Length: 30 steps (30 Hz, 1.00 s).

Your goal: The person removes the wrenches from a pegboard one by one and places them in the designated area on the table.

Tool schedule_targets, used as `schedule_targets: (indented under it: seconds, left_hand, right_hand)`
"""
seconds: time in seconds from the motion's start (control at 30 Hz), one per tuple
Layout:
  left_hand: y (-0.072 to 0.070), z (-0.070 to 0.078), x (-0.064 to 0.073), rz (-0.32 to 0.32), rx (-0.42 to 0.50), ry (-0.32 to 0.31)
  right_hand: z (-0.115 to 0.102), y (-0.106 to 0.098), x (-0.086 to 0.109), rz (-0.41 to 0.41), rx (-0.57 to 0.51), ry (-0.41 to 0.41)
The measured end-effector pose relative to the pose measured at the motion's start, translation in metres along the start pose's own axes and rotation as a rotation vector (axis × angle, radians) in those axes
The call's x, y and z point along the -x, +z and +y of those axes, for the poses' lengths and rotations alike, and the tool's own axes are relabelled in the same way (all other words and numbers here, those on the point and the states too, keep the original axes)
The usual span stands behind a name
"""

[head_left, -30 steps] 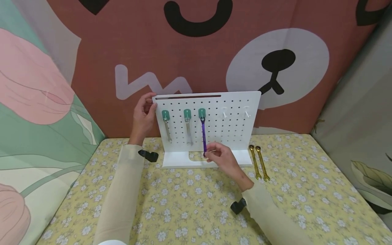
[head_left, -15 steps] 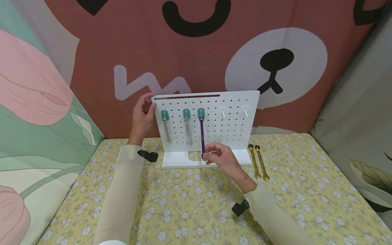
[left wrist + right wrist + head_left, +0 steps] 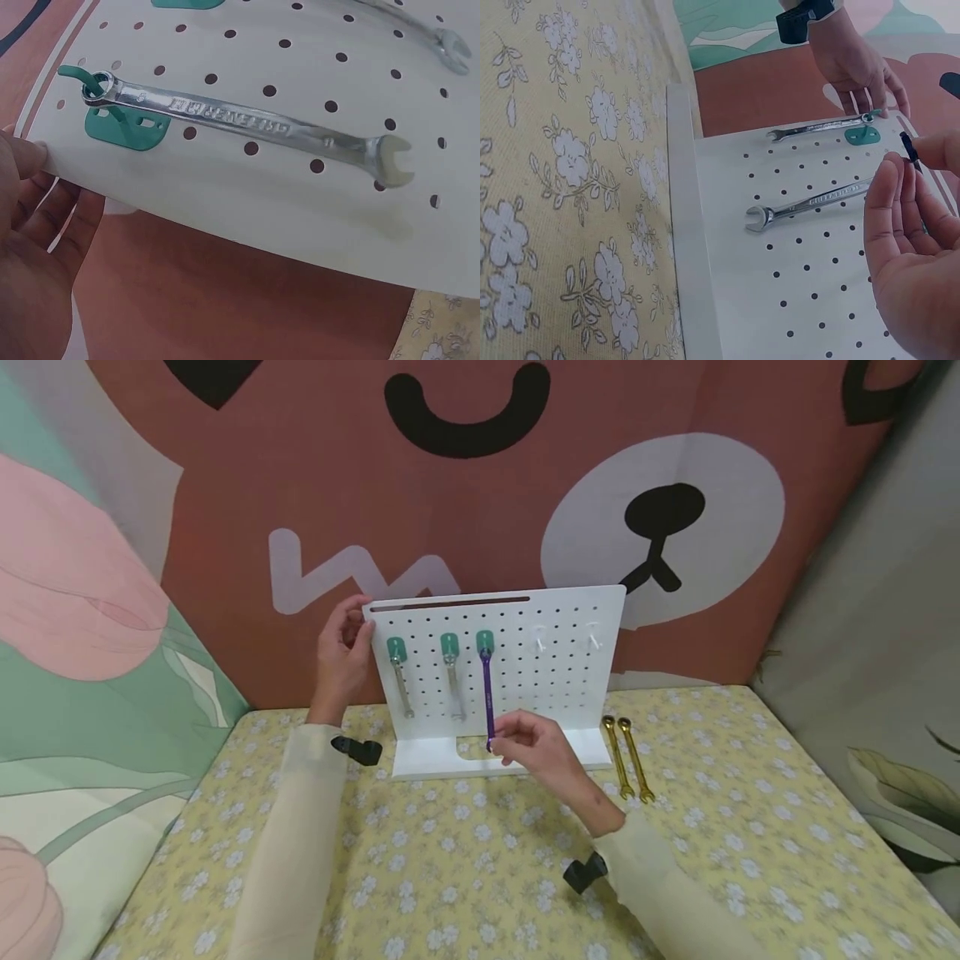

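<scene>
My left hand (image 3: pixel 343 652) holds the upper left edge of a white pegboard (image 3: pixel 555 685), thumb in front and fingers behind, as the left wrist view shows. My right hand (image 3: pixel 543 756) pinches the lower open end of a purple combination wrench (image 3: pixel 488 693); its ring end is at the third green hook (image 3: pixel 485 641). In the right wrist view only the wrench's dark tip (image 3: pixel 908 146) shows between thumb and fingers. A small silver wrench (image 3: pixel 247 124) hangs by its ring on the leftmost green hook (image 3: pixel 124 129). Beside it, a second silver wrench (image 3: pixel 453 685) hangs likewise.
Two gold wrenches (image 3: pixel 626 760) lie side by side on the flowered tablecloth (image 3: pixel 450 877), right of the pegboard's base (image 3: pixel 427 760). Two clear hooks (image 3: pixel 540 639) sit on the board's right half. A bear-print cloth (image 3: pixel 480 518) hangs behind.
The head view has shifted slightly. Both hands keep their holds on the pegboard and the purple wrench. The purple wrench has turned a little, and lettering on its shaft now shows.
</scene>
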<state>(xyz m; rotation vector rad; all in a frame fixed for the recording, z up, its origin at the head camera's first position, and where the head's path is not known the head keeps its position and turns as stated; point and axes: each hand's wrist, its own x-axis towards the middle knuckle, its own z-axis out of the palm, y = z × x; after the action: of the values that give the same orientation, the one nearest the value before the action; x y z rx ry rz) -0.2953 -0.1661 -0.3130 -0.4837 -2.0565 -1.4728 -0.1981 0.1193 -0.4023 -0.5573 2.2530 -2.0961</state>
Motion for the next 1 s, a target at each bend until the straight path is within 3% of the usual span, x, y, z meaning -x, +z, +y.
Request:
schedule_targets:
  seconds: [0.33,0.57,1.0]
  left_hand:
    - [-0.002,0.001,-0.001,-0.04,0.0,0.017]
    - [-0.005,-0.033,-0.01,-0.032,-0.01,0.026]
    - [-0.004,-0.033,-0.009,-0.017,-0.001,0.005]
  right_hand:
    - [-0.005,-0.004,0.002,0.001,-0.026,-0.023]
    - [-0.01,-0.001,0.001,-0.014,-0.055,-0.018]
    - [-0.02,-0.002,0.005,-0.017,-0.075,-0.052]
